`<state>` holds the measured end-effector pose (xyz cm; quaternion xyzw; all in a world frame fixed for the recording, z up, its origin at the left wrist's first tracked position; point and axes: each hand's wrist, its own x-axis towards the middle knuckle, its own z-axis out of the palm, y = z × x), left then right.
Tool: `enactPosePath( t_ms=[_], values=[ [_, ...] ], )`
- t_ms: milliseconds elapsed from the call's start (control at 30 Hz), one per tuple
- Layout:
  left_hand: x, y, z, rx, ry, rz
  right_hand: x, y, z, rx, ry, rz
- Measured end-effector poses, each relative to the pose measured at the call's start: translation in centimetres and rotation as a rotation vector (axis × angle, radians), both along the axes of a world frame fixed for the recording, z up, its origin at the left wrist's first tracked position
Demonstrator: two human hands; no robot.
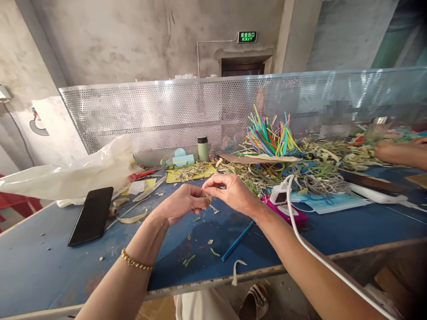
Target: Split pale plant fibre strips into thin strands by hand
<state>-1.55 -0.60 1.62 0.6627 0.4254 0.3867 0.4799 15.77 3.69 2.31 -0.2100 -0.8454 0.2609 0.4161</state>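
My left hand (183, 203) and my right hand (231, 192) meet over the blue table (193, 280), fingers pinched together. Whatever they grip is small and mostly covered by the fingers. Below the fingertips shows a thin pale strip (214, 209); whether it is held or lies on the table I cannot tell. A blue stick (237, 241) lies under my right forearm. Near the front edge is a curled pale strip (237, 269), with small green and pale scraps scattered around. Beyond my hands, a yellow sheet (171, 177) bears a heap of short dry clippings (191, 171).
At left lie a black phone (91, 215) and a plastic bag (90, 171). A green bottle (203, 149) stands by the perforated metal screen (160, 115). Right are colourful sticks (270, 135), a pink power strip (290, 215), a white cable (296, 233) and another person's hand (390, 151).
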Motion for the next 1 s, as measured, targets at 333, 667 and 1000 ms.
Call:
enactPosePath(
  t_ms=[333, 667, 1000],
  values=[
    [-0.39, 0.01, 0.17, -0.089, -0.189, -0.05, 0.01, 0.07, -0.24, -0.08, 0.056, 0.059],
    [-0.32, 0.45, -0.1, 0.024, -0.263, 0.082, 0.74, 0.75, -0.56, -0.142, 0.012, -0.103],
    [-0.17, 0.35, 0.01, 0.024, -0.248, 0.059, 0.49, 0.37, -0.01, -0.149, 0.108, -0.131]
  ],
)
